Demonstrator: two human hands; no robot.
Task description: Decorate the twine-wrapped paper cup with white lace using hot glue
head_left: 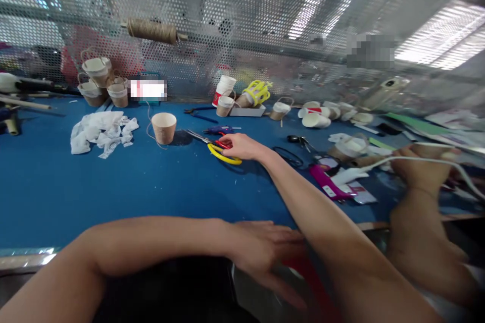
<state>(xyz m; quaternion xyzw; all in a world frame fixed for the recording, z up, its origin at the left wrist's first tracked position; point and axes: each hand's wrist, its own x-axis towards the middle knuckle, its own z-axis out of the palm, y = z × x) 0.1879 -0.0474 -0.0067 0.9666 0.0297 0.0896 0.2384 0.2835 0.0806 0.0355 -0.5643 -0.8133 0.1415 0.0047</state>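
My right hand reaches across the blue table with its fingers closed on the handles of a pair of scissors. Their handles are yellow and red, and the slim blades point left towards a brown paper cup. A thin string lies around the cup's left side. My left hand hangs at the table's near edge under my right forearm, fingers stretched and apart, slightly blurred. Something red is just beyond its fingertips; what it is I cannot make out. Behind the scissors lies a dark blue tool.
Crumpled white material lies left of the cup. Stacked small cups stand behind it. At the right, a co-worker's hand is near a magenta and white glue gun. Twine hangs on the perforated metal screen.
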